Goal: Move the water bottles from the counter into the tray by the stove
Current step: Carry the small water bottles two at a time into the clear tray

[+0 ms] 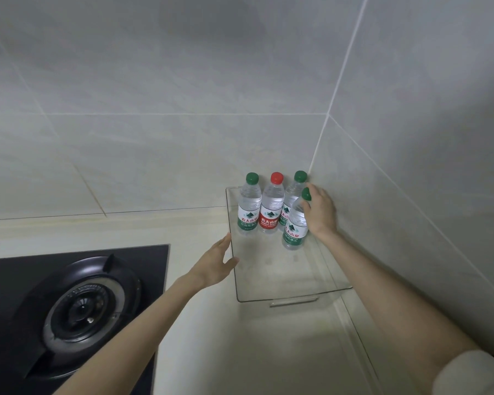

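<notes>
Four bottles [271, 215] in the tray [283, 300] — right hand [321, 215] fingers clamped round the front bottle [295, 230], left hand [216, 266] fingers straight, steadying the rim — release it upright next, I reckon.

Pale sleeve [472, 374], right upper arm

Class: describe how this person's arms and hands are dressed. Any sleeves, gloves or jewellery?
The left forearm and right forearm are bare. A pale, whitish sleeve shows near the right elbow. The left hand and right hand show no gloves, rings or watch.
</notes>
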`<state>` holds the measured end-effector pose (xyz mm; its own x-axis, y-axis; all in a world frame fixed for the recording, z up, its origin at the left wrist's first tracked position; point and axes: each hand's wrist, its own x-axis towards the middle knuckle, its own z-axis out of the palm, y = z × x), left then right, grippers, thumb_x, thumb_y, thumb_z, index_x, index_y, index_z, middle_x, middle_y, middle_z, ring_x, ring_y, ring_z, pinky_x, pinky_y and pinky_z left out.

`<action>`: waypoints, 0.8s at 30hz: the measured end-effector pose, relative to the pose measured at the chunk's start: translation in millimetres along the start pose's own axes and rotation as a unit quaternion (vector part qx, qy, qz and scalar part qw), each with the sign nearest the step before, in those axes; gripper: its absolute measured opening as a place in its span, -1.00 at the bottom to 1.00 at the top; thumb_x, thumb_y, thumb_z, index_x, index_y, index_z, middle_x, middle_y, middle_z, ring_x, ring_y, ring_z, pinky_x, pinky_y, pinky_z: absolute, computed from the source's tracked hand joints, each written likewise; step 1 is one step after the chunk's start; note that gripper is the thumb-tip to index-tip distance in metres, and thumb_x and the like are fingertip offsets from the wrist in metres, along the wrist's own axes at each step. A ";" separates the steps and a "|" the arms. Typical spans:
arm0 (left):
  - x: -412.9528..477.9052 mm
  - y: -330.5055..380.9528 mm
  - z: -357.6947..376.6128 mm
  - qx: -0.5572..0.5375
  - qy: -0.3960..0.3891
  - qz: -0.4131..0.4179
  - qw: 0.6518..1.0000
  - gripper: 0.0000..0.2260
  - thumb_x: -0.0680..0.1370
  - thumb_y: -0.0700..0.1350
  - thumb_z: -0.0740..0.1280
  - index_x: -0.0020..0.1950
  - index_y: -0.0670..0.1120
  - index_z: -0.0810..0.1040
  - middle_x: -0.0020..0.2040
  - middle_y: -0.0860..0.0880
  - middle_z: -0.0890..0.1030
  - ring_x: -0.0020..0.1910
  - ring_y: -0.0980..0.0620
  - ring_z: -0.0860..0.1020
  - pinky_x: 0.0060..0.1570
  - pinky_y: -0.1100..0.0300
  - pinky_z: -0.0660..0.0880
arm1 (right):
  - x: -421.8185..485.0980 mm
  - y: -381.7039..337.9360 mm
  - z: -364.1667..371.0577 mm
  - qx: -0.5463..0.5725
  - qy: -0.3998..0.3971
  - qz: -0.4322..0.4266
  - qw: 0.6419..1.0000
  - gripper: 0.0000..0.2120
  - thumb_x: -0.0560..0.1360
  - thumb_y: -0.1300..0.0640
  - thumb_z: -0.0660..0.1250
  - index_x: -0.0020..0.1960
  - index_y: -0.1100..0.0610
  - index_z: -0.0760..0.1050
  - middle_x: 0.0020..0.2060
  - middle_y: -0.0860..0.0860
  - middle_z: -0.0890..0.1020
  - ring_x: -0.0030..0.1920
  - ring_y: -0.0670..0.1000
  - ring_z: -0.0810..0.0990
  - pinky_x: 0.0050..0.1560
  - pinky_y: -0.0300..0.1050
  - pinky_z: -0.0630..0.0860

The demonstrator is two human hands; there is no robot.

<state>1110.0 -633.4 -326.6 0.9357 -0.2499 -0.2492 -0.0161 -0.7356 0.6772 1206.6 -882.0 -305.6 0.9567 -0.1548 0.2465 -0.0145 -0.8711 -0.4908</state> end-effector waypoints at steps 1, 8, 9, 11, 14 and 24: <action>-1.8 1.1 -2.0 -0.003 -0.002 -0.004 1.000 -0.43 0.64 -0.10 0.20 0.57 -0.09 -0.02 0.57 -0.01 0.10 0.54 0.05 0.10 0.40 0.32 0.03 | 0.4 -0.9 -0.3 -0.028 -0.017 -0.007 0.999 -0.49 0.52 0.34 0.23 0.46 0.23 0.28 0.37 0.17 0.42 0.36 0.18 0.39 0.33 -0.02 0.35; -20.7 2.8 -19.3 -0.072 0.041 -0.037 0.996 -0.49 0.61 -0.05 0.25 0.53 -0.03 0.19 0.49 -0.03 0.31 0.44 -0.05 0.34 0.35 0.17 0.30 | -15.0 -20.4 -28.8 -0.076 0.001 -0.038 0.996 -0.47 0.53 0.33 0.18 0.49 0.17 0.25 0.47 0.09 0.31 0.43 0.17 0.27 0.40 -0.03 0.24; -24.9 4.3 -23.0 -0.087 0.058 -0.035 0.994 -0.51 0.60 -0.06 0.26 0.52 -0.02 0.23 0.46 -0.03 0.36 0.39 -0.06 0.39 0.28 0.19 0.34 | -20.6 -26.7 -33.6 -0.063 0.017 -0.070 0.995 -0.50 0.53 0.32 0.20 0.46 0.15 0.30 0.45 0.07 0.34 0.41 0.16 0.30 0.39 -0.04 0.25; -34.9 9.1 -32.4 -0.106 0.092 -0.020 0.990 -0.55 0.60 -0.08 0.26 0.49 -0.01 0.29 0.40 -0.03 0.44 0.30 -0.04 0.48 0.17 0.24 0.38 | -30.6 -42.5 -41.2 -0.027 0.042 -0.131 0.990 -0.56 0.54 0.28 0.22 0.42 0.15 0.37 0.41 0.06 0.41 0.39 0.13 0.34 0.39 -0.05 0.26; -59.6 16.8 -50.4 -0.138 0.154 0.007 0.978 -0.59 0.60 -0.12 0.26 0.46 -0.03 0.36 0.33 0.00 0.51 0.19 0.04 0.54 0.07 0.29 0.40 | -49.0 -76.7 -53.2 0.027 0.056 -0.185 0.981 -0.58 0.54 0.25 0.24 0.39 0.14 0.40 0.35 0.03 0.47 0.34 0.10 0.39 0.33 -0.10 0.30; -179.6 -22.1 -94.0 -0.174 0.383 0.010 0.907 -0.68 0.59 -0.21 0.25 0.33 0.01 0.47 0.12 0.07 0.62 0.09 0.12 0.58 0.08 0.28 0.49 | -132.3 -181.4 -31.7 0.141 -0.044 -0.334 0.931 -0.64 0.53 0.25 0.26 0.32 0.11 0.45 0.22 0.00 0.57 0.24 0.03 0.47 0.14 -0.22 0.35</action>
<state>975.4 -513.0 -231.7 0.9093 0.3475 0.2291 -0.0479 -0.4593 0.8870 1073.5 -718.3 -222.6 0.7449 0.4268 0.5128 0.6574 -0.6004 -0.4553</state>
